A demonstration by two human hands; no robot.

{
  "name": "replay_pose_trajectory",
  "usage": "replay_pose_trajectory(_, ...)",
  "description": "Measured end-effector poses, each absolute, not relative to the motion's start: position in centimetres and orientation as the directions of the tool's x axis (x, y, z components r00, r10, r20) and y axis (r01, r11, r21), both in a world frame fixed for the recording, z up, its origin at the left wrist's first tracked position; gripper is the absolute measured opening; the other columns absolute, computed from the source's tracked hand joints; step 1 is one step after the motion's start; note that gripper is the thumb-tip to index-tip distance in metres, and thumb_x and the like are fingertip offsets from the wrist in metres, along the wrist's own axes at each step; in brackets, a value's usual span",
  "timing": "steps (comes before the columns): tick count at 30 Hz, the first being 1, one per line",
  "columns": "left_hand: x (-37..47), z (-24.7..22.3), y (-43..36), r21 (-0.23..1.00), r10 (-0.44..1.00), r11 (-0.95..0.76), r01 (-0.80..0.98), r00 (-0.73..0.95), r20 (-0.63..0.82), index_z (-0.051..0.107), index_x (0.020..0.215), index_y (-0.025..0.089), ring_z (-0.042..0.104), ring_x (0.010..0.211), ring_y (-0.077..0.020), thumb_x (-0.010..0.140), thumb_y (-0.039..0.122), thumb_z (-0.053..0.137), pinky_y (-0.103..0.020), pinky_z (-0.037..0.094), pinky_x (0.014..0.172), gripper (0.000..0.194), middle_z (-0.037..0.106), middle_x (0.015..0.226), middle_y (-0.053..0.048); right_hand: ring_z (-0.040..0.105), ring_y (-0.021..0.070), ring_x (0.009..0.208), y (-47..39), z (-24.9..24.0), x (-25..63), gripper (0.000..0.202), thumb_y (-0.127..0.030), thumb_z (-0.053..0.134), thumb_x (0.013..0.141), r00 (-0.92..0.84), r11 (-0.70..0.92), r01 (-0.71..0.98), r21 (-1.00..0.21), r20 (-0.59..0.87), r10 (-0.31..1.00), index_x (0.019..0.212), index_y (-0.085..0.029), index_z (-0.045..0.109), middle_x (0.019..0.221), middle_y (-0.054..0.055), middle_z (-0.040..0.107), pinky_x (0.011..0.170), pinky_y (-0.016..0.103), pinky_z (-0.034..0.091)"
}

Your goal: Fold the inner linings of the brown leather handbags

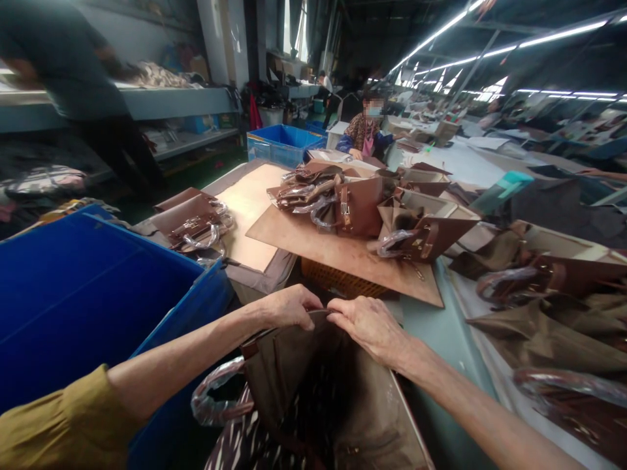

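Note:
A brown handbag (289,372) is in front of me, its mouth towards me and its tan lining showing. My left hand (291,308) pinches the bag's far top edge. Close beside it, my right hand (365,326) grips the same edge, the fingertips of both hands nearly meeting. A plastic-wrapped handle (218,395) sticks out at the bag's left side. Below, patterned dark and white cloth (235,437) shows; whether it is clothing I cannot tell. The bag's bottom is in shadow.
A large blue bin (98,281) stands at left. Several brown handbags (360,205) sit on a board (313,238) ahead, others (578,274) on the right-hand table. More bag pieces (191,222) lie left of the board. A masked person (365,134) works beyond; another person (73,72) stands at far left.

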State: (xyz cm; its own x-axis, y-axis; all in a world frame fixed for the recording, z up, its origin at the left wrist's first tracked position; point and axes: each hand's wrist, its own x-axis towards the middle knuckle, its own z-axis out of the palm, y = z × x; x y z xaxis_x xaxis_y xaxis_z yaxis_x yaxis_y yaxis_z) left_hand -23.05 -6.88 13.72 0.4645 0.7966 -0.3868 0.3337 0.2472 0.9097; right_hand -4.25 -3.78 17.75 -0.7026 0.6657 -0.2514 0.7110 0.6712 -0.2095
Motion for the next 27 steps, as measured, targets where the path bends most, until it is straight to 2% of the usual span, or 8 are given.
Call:
replay_pose_trajectory(2, -23.0, 13.7, -6.9, 0.912, 0.79, 0.287, 0.293, 0.467, -0.398, 0.068, 0.086, 0.015, 0.057, 0.066, -0.015, 0.056, 0.015, 0.056, -0.02, 0.04, 0.055, 0.033, 0.066, 0.071, 0.004, 0.06, 0.0164, 0.07, -3.6, 17.7, -4.6, 0.022, -0.033, 0.043, 0.086, -0.719, 0.663, 0.695, -0.279, -0.26, 0.644, 0.087, -0.025, 0.064, 0.075, 0.0, 0.067, 0.057, 0.025, 0.029)
replay_pose_trajectory(5, -22.9, 13.7, -6.7, 0.903, 0.761, 0.365, 0.228, 0.485, -0.43, 0.067, 0.089, 0.014, 0.057, 0.066, -0.0155, 0.054, 0.017, 0.059, -0.022, 0.042, 0.057, 0.036, 0.066, 0.072, 0.003, 0.058, 0.015, 0.074, -3.1, 17.7, -5.1, 0.02, -0.027, 0.046, 0.082, -0.746, 0.577, 0.655, -0.488, -0.297, 0.596, 0.091, -0.024, 0.064, 0.081, 0.0, 0.067, 0.062, 0.023, 0.033)
replay_pose_trajectory(8, -23.4, 14.2, -6.8, 0.876, 0.738, 0.422, 0.235, 0.472, -0.482, 0.066, 0.09, 0.013, 0.058, 0.068, -0.0172, 0.054, 0.022, 0.064, -0.023, 0.042, 0.058, 0.038, 0.067, 0.075, 0.001, 0.057, 0.0152, 0.073, -2.5, 17.6, -5.3, 0.021, -0.026, 0.047, 0.08, -0.752, 0.488, 0.635, -0.599, -0.335, 0.568, 0.086, -0.022, 0.066, 0.077, 0.0, 0.066, 0.063, 0.023, 0.035)
replay_pose_trajectory(14, -25.5, 15.0, -12.2, 0.858, 0.856, 0.356, 0.37, 0.238, -0.458, 0.058, 0.102, 0.019, 0.057, 0.075, -0.0169, 0.053, 0.024, 0.067, -0.021, 0.042, 0.059, 0.05, 0.066, 0.086, 0.001, 0.053, 0.0155, 0.072, -1.8, 16.4, -5.2, 0.022, -0.026, 0.044, 0.08, -0.738, 0.402, 0.621, -0.673, -0.328, 0.59, 0.075, -0.019, 0.064, 0.072, 0.0, 0.062, 0.064, 0.024, 0.035)
replay_pose_trajectory(18, -26.6, 13.9, -14.3, 0.831, 0.871, 0.382, 0.405, 0.142, -0.47, 0.059, 0.1, 0.016, 0.057, 0.069, -0.0156, 0.056, 0.018, 0.059, -0.02, 0.04, 0.054, 0.044, 0.064, 0.08, 0.003, 0.048, 0.0137, 0.065, -0.8, 16.0, -5.7, 0.02, -0.027, 0.047, 0.078, -0.755, 0.366, 0.592, -0.718, -0.335, 0.563, 0.07, -0.016, 0.062, 0.065, -0.002, 0.056, 0.061, 0.024, 0.032)
replay_pose_trajectory(23, -29.8, 14.3, -9.2, 0.878, 0.866, 0.342, 0.336, 0.25, -0.433, 0.06, 0.096, 0.013, 0.058, 0.069, -0.0161, 0.051, 0.013, 0.056, -0.02, 0.042, 0.054, 0.045, 0.065, 0.076, 0.002, 0.035, 0.0088, 0.051, 1.8, 18.1, -6.7, 0.022, -0.03, 0.047, 0.077, -0.774, 0.332, 0.571, -0.751, -0.358, 0.522, 0.067, -0.015, 0.058, 0.055, -0.006, 0.041, 0.05, 0.022, 0.024)
replay_pose_trajectory(27, -31.4, 15.6, -6.1, 0.851, 0.812, 0.281, 0.444, 0.363, -0.458, 0.063, 0.089, 0.016, 0.058, 0.067, -0.015, 0.051, 0.014, 0.06, -0.019, 0.042, 0.054, 0.039, 0.064, 0.071, 0.005, 0.033, 0.0081, 0.049, 0.7, 19.8, -6.5, 0.022, -0.031, 0.046, 0.077, -0.765, 0.312, 0.575, -0.756, -0.363, 0.532, 0.066, -0.015, 0.055, 0.054, -0.006, 0.038, 0.047, 0.022, 0.021)
